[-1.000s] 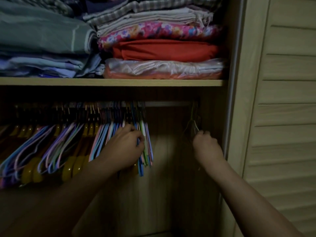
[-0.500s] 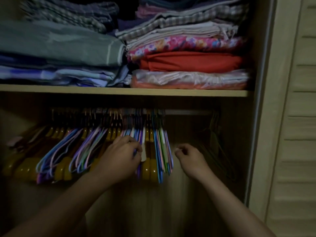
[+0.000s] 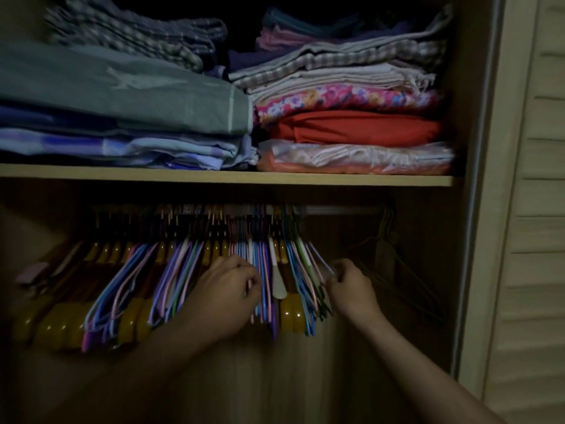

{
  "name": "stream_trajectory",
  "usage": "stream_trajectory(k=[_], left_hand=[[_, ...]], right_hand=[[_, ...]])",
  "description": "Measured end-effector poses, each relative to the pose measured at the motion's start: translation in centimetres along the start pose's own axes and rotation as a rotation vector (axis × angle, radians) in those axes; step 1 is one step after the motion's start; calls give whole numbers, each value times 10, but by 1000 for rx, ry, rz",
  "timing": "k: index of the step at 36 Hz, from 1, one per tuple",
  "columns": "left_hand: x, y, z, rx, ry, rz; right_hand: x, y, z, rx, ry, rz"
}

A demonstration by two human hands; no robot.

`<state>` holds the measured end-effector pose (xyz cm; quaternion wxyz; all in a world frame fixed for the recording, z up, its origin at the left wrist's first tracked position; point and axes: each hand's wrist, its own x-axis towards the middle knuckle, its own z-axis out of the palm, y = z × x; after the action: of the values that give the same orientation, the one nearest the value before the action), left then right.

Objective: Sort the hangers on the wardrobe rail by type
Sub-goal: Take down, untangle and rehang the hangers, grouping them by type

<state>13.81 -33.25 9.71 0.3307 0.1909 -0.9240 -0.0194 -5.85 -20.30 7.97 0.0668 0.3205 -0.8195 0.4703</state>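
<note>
Both hands are in among the hangers under the wardrobe rail (image 3: pixel 342 210), and that rail is our marker. The left hand (image 3: pixel 227 293) sits below the rail's middle stretch, fingers curled into the thin coloured hangers (image 3: pixel 263 289), its grip clenched on a few of the pink and blue wires. The right hand (image 3: pixel 350 287) is just to the right of it, below the point where the packed hangers end, and its grip pinches the end of a pale wire hanger (image 3: pixel 321 260) at the outer edge of the bunch.

Between the two hands hang a white-tipped hanger (image 3: pixel 276 276) and a pair of amber plastic hangers (image 3: pixel 292 312), their rounded shoulders glossy in the dim light. Further left under the rail, more amber plastic ones (image 3: pixel 58 324) sit mixed in with fans of purple, blue and pink wire hangers (image 3: pixel 171 280), so the types are still interleaved along that side.

The right stretch of the rail shows as bare metal, and at its far right end, against the wardrobe wall, a small cluster of dark wire hangers (image 3: pixel 394 258) hangs well apart from the main bunch; details there are lost in shadow.

Directly above the rail runs a wooden shelf (image 3: pixel 226 178), carrying folded bedding (image 3: pixel 122 96) on the left and a stack of folded cloth (image 3: pixel 351 127) on the right. A louvred door (image 3: pixel 532 209) stands beyond the rail's right end.
</note>
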Motion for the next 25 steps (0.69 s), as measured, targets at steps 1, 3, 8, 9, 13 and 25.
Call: stream_trajectory(k=[1, 3, 8, 9, 13, 25], left_hand=[[-2, -2, -3, 1, 5, -8], [-5, -7, -8, 7, 21, -27], [-13, -13, -16, 17, 24, -60], [-14, -13, -17, 17, 26, -59], [-20, -18, -19, 5, 34, -61], [-105, 2, 63, -446, 162, -36]], right_hand=[[0, -2, -3, -38, 45, -33], [-1, -7, -10, -129, 136, -103], [18, -25, -27, -256, 239, -207], [25, -28, -28, -266, 242, -209], [49, -29, -25, -282, 195, -150], [-42, 83, -2, -17, 26, 135]])
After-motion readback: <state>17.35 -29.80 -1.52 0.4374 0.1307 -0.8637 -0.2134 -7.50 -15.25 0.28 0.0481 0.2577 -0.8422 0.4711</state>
